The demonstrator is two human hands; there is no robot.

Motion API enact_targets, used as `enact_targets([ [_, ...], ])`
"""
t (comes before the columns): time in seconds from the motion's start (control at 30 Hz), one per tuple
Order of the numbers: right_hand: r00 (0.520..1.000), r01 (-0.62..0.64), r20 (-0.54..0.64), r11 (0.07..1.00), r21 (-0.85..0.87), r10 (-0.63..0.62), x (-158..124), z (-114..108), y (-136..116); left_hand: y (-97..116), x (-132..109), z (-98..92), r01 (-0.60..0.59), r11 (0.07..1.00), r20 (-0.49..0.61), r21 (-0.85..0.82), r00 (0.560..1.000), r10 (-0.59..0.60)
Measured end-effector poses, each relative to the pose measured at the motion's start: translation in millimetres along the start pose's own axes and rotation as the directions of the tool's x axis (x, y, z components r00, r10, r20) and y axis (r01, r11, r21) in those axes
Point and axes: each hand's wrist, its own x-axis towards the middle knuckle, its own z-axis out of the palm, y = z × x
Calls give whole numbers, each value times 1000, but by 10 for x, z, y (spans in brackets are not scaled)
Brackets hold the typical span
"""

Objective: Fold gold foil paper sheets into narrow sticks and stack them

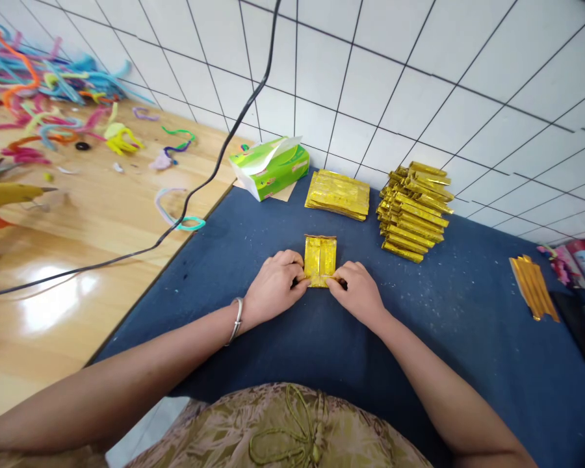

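Observation:
A partly folded sheet of gold foil paper point(320, 257) lies on the dark blue table surface point(273, 351), with its sides turned in to a middle seam. My left hand point(279, 283) pinches its lower left corner between thumb and fingers. At the lower right corner, my right hand point(357, 290) pinches the same sheet. Beyond it rests a flat stack of gold foil paper point(338, 193). To the right of that stack, narrow folded gold foil strips point(414, 211) are heaped in a pile.
A green tissue pack point(275, 168) stands near the tiled wall. A black cable point(224, 143) crosses the left side. Colourful pipe cleaners point(53, 84) and a yellow glue gun point(4, 205) lie on the wooden table. At far right are orange-gold strips point(535, 287) and a black case point(575, 325).

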Motion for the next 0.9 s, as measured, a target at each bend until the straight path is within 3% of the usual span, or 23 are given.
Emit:
enact_targets([
  [0.57, 999, -31, -35, 1000, -3, 31, -20, 5, 60, 12, -9, -11, -61, 997, -30, 49, 998, 63],
  [0.77, 997, -57, -52, 997, 56, 60, -23, 19, 56, 74, -22, -52, -202, 968, 43, 148, 979, 198],
  [0.9, 994, -79, -72, 995, 64, 83, -30, 49, 51, 72, -34, -35, -372, 912, 130, 175, 927, 353],
])
